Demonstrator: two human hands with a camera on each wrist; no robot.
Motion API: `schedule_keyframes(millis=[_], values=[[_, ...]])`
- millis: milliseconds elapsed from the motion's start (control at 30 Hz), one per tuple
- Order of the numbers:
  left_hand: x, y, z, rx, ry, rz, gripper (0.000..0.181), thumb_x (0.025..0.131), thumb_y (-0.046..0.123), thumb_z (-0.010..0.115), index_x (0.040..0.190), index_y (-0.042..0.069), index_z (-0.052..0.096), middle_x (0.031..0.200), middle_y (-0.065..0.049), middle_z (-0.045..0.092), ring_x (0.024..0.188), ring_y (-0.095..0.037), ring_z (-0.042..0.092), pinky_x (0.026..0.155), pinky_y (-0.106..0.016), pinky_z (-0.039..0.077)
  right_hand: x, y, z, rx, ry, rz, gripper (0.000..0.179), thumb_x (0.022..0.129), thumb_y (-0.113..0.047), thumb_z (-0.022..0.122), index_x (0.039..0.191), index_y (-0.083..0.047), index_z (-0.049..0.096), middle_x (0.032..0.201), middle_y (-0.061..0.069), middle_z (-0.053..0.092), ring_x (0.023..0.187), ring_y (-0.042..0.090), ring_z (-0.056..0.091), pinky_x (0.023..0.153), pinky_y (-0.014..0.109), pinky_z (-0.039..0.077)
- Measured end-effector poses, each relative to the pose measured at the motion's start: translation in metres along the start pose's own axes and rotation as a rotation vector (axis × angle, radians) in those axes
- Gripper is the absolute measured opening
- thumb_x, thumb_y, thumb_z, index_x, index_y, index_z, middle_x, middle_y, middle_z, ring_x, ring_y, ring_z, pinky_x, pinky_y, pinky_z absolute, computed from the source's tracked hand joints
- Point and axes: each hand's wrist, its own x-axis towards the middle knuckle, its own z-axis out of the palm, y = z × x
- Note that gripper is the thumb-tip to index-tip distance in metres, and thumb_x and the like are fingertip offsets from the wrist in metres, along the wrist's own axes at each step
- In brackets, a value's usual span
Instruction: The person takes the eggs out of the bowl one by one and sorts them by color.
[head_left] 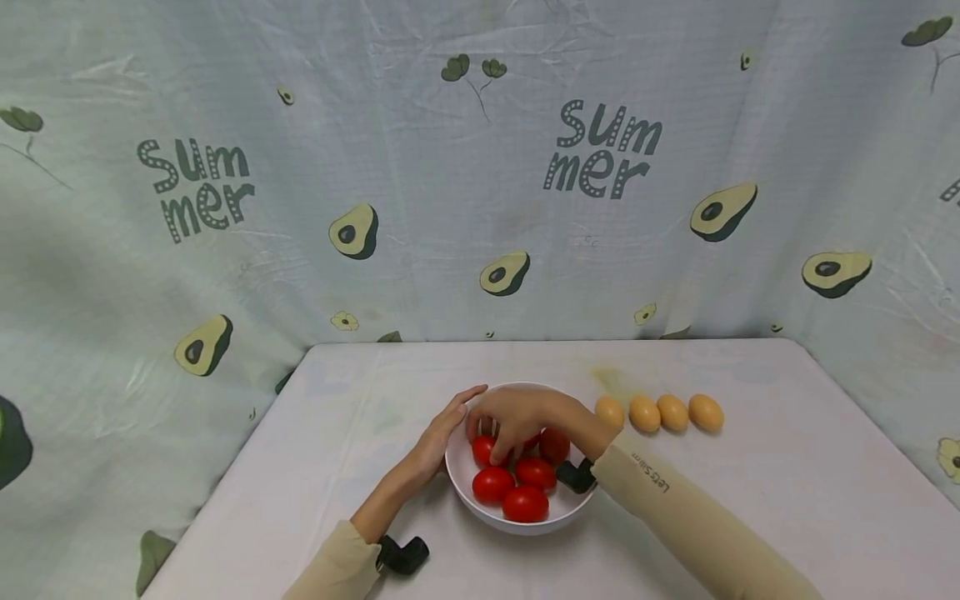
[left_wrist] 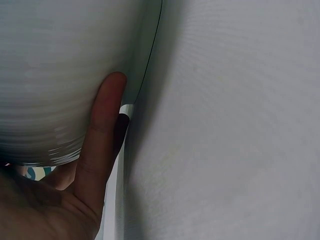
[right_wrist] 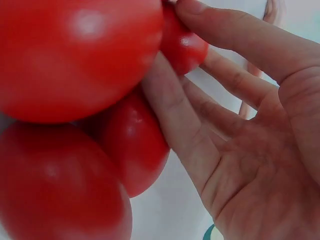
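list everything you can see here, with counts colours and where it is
bowl: 1, white, on the table
tomatoes: at least six, red, in the bowl; the right hand may hide more
eggs: 4, orange-tan, in a row on the table, right of the bowl
table: 1, whitish, under it all
cloth: pale, printed with avocados, leaves and "summer", behind the table
black devices: 2, black, one at each wrist
sleeves: 2, beige, one on each arm
left hand: 1, bare, against the bowl's left side
right hand: 1, bare, in the bowl, fingers around a tomato
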Motion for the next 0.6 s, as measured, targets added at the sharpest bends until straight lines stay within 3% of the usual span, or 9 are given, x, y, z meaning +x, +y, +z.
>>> schedule_keyframes(millis=[300,433,600], values=[[0.0,0.001,0.001,-0.017,0.009,-0.019,0.05,0.112,0.042,0.027,0.161,0.032,0.033,0.17,-0.007,0.029,0.153,-0.042,0.031,0.108,-0.064,0.047,-0.007,0.003,-0.004,0.075,0.014,-0.018,0.04,0.085,-0.007,0.081,0.12,-0.023,0.069,0.111,0.001,0.066,0.085,0.017,0.069,0.069,0.03,0.063],[0.0,0.001,0.001,-0.026,0.009,-0.019,0.051,0.112,0.043,0.026,0.161,0.029,0.033,0.169,-0.008,0.03,0.151,-0.041,0.036,0.107,-0.057,0.052,-0.01,0.004,-0.008,-0.011,0.046,-0.059,0.04,0.086,-0.012,0.081,0.122,-0.025,0.07,0.113,-0.002,0.068,0.094,0.015,0.067,0.077,0.03,0.063],[0.0,0.001,-0.001,-0.021,0.016,-0.03,0.052,0.113,0.042,0.025,0.161,0.025,0.033,0.169,-0.011,0.03,0.145,-0.04,0.044,0.094,-0.045,0.061,-0.017,0.001,-0.014,-0.056,0.091,-0.108,0.042,0.085,-0.012,0.081,0.125,-0.023,0.07,0.115,-0.003,0.07,0.108,0.016,0.064,0.082,0.032,0.063]])
